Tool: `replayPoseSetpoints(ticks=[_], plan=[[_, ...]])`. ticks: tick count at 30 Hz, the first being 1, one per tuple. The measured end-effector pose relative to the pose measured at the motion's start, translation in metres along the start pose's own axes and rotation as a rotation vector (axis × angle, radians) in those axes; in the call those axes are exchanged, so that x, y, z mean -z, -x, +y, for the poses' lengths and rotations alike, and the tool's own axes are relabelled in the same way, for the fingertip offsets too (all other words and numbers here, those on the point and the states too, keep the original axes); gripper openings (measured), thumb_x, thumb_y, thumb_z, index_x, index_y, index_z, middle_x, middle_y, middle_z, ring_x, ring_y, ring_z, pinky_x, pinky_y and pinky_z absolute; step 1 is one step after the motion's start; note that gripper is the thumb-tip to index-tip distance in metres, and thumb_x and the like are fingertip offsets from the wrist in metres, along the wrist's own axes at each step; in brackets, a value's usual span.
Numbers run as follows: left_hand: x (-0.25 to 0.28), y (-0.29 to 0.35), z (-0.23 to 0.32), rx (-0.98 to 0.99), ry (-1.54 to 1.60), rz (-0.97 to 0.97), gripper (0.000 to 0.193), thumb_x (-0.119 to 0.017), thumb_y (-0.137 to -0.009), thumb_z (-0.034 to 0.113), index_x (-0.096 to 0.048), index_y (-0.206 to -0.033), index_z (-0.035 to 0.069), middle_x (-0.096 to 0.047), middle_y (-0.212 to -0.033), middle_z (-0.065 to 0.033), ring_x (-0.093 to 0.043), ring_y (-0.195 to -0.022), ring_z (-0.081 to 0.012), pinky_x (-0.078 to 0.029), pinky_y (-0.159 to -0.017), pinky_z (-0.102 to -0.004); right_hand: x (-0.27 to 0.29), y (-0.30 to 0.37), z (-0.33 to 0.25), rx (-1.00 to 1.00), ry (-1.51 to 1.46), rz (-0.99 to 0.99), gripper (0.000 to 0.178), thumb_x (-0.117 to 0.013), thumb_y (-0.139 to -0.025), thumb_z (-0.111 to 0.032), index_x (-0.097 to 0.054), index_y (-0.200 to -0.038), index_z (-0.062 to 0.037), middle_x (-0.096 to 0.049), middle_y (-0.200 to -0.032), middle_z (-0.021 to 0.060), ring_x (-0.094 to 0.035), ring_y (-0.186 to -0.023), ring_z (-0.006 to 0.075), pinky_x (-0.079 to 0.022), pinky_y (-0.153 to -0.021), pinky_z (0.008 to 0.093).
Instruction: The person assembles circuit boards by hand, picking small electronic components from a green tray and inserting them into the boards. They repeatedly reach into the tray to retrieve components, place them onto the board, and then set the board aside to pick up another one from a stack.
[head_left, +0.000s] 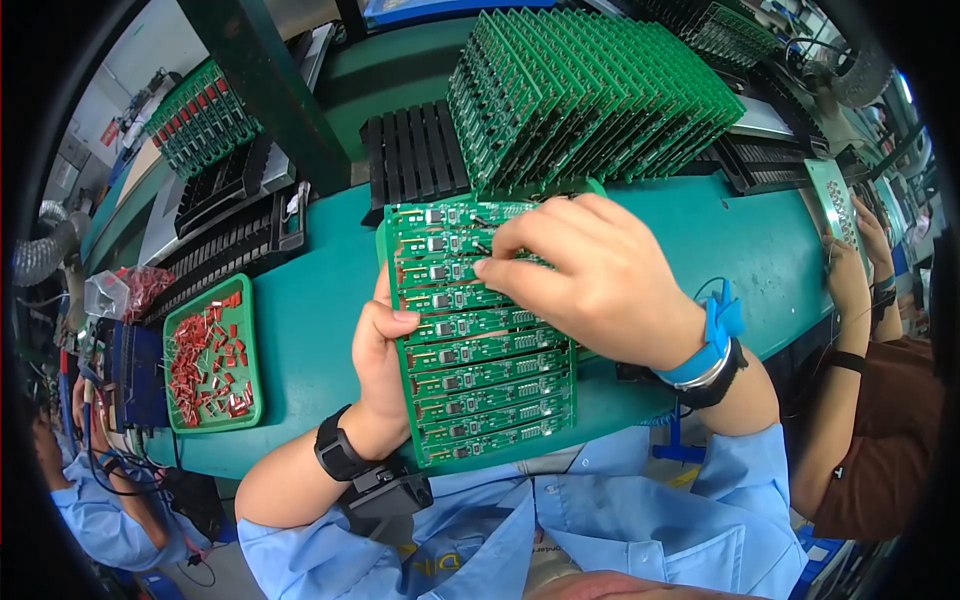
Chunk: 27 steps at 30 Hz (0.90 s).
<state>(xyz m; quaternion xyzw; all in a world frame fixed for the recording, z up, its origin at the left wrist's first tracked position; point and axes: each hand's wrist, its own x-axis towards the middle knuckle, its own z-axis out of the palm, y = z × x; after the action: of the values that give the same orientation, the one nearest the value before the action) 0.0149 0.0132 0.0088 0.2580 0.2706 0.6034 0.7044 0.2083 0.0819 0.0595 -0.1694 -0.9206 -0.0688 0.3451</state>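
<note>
Over the bench point(310, 300), left hand point(378, 355) grips circuit board point(485, 385) pointing lengthwise away, right hand point(600, 280) curled, hold unclear.

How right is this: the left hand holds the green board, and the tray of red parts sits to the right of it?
One slip: in the head view, the tray of red parts sits left of the green board, which the left hand holds.

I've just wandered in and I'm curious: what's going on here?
Someone's left hand grips the edge of a green circuit-board panel; the right hand bends over its upper part, whether holding anything is unclear. More green boards stand in a row beyond; a green tray of red parts sits at left.
</note>
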Motion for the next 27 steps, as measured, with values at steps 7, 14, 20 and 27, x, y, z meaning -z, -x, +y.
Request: replayPoseSetpoints(ticks=[7,14,20,27], plan=[[0.014,-0.008,0.008,0.044,0.138,-0.015,0.050,-0.041,-0.077,0.019,-0.048,-0.122,-0.001,-0.060,-0.113,-0.0171,-0.060,-0.100,-0.0283,-0.048,-0.091,-0.0402,0.007,0.001,0.018,-0.397,-0.202,0.214,0.012,-0.068,-0.074,-0.010,-0.064,-0.085,-0.0074,-0.059,-0.076,0.0058,-0.059,-0.066,0.0248,-0.047,-0.058,0.0375],[0.014,-0.016,0.016,0.058,0.152,0.066,0.045,-0.042,-0.078,0.023,-0.054,-0.114,-0.001,-0.063,-0.107,-0.0162,-0.062,-0.094,-0.0282,-0.049,-0.086,-0.0392,0.008,0.012,0.026,-0.412,-0.185,-0.540,0.017,-0.064,-0.078,-0.017,-0.061,-0.087,-0.0031,-0.062,-0.082,0.0137,-0.061,-0.074,0.0340,-0.050,-0.062,0.0416],[0.022,-0.019,0.018,0.156,0.280,0.099,0.045,-0.047,-0.076,0.027,-0.058,-0.110,-0.001,-0.064,-0.105,-0.0158,-0.063,-0.091,-0.0288,-0.049,-0.085,-0.0390,-0.005,0.029,0.023,-0.253,-0.333,-0.612,0.022,-0.064,-0.079,-0.020,-0.059,-0.092,-0.0035,-0.062,-0.084,0.0155,-0.061,-0.077,0.0367,-0.051,-0.063,0.0439],[0.021,-0.020,0.016,0.196,0.211,0.136,0.044,-0.048,-0.075,0.027,-0.060,-0.107,-0.001,-0.065,-0.103,-0.0165,-0.063,-0.089,-0.0299,-0.050,-0.084,-0.0399,-0.011,0.025,0.029,-0.284,-0.266,-0.762,0.024,-0.066,-0.077,-0.017,-0.058,-0.096,-0.0039,-0.062,-0.087,0.0161,-0.061,-0.078,0.0373,-0.051,-0.064,0.0449]])
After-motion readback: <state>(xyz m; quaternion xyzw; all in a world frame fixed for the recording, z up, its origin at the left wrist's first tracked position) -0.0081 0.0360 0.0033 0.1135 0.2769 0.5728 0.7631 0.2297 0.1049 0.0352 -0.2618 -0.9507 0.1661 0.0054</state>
